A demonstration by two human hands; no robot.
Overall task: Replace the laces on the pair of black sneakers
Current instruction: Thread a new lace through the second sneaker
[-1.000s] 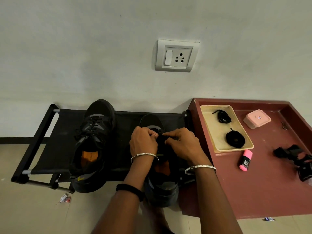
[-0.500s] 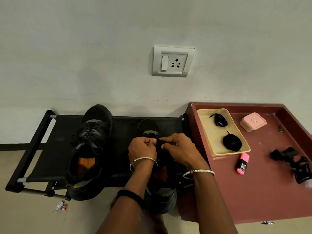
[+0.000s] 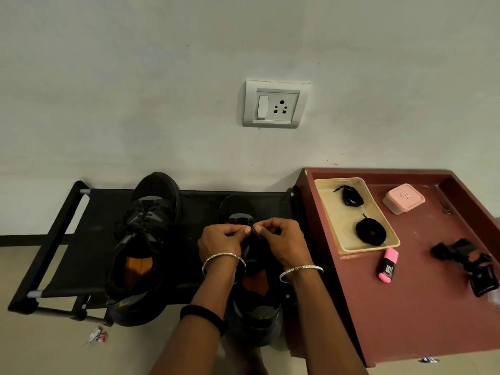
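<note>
Here, your left hand and right hand pinch the black lace with curled fingertips over 1 sneaker on the rack, beside the laced sneaker; 2 lace bundles lie in the tray.

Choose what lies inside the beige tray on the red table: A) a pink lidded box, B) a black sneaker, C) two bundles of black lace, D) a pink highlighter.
C: a loose lace bundle and a coiled lace bundle lie in the beige tray, while the pink highlighter and pink box sit outside it on the red table.
</note>
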